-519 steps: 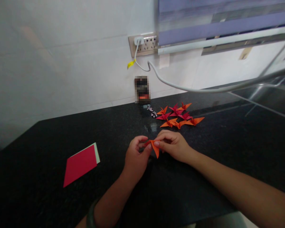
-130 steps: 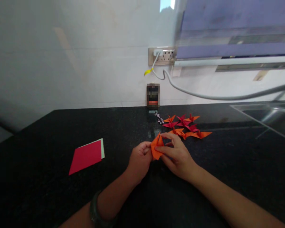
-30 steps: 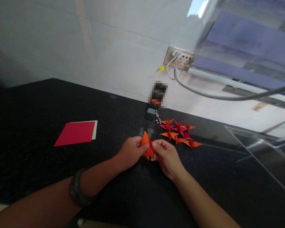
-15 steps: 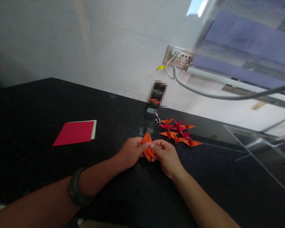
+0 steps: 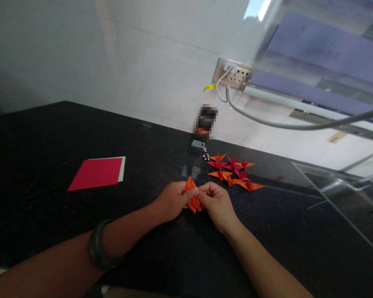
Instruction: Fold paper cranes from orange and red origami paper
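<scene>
Between my two hands is a piece of folded orange origami paper, narrow and pointed at top and bottom. My left hand grips its left side, thumb pressed on the front. My right hand pinches the right side, thumb and forefinger meeting near the left thumb. The fingers behind the paper are partly hidden. Just beyond my right hand, several orange and red folded paper cranes sit grouped on the dark countertop.
Red square paper lies over pale green paper at the left. A phone-like object, blurred out, leans on the tiled wall with a beaded strap. A grey cable runs from the wall socket. A sink is at the right.
The top of the orange paper, split into two points before, now shows as one point. My right thumb and fingers have shifted slightly on its right side.
</scene>
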Motion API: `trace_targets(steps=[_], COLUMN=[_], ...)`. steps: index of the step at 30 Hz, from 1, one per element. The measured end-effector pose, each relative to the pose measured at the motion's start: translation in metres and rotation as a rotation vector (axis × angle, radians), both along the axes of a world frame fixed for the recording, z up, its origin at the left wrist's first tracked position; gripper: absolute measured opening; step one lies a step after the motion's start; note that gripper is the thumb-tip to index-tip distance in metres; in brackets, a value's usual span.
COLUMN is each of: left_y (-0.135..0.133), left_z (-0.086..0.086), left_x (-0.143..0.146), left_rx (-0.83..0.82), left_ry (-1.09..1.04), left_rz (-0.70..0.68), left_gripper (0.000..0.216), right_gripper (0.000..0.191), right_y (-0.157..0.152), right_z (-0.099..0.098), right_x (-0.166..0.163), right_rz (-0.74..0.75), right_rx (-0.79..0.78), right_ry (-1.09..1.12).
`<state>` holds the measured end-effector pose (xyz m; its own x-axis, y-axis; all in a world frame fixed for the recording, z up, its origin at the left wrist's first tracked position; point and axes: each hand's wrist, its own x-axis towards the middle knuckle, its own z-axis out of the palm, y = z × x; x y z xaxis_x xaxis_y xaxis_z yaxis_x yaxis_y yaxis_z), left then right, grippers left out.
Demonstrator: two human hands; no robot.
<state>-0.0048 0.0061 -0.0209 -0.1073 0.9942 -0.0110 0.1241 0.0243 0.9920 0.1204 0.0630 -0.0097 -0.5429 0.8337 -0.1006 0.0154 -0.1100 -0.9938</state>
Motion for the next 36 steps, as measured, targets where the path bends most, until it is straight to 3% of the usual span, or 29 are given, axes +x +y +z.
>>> trace_targets(steps=[6, 9, 19, 31, 36], left_y=[0.001, 0.001, 0.000, -0.005, -0.005], left_z=[0.002, 0.001, 0.003, 0.009, 0.008], left_x=[-0.001, -0.002, -0.002, 0.002, 0.002], left_rx=[0.059, 0.090, 0.107, 0.103, 0.113], left_ry=[0.037, 0.049, 0.065, 0.125, 0.119], left_rz=[0.155, 0.152, 0.138, 0.255, 0.273], left_gripper=[0.034, 0.035, 0.038, 0.037, 0.036], right_gripper=[0.027, 0.029, 0.029, 0.009, 0.010], right_y=[-0.001, -0.002, -0.006, -0.011, -0.011], right_z=[-0.002, -0.002, 0.001, 0.001, 0.002], right_x=[0.000, 0.000, -0.001, -0.001, -0.001], right_rz=[0.056, 0.118, 0.075, 0.091, 0.135], right_rx=[-0.132, -0.184, -0.314, -0.197, -0.252], right_ry=[0.023, 0.010, 0.031, -0.049, -0.061])
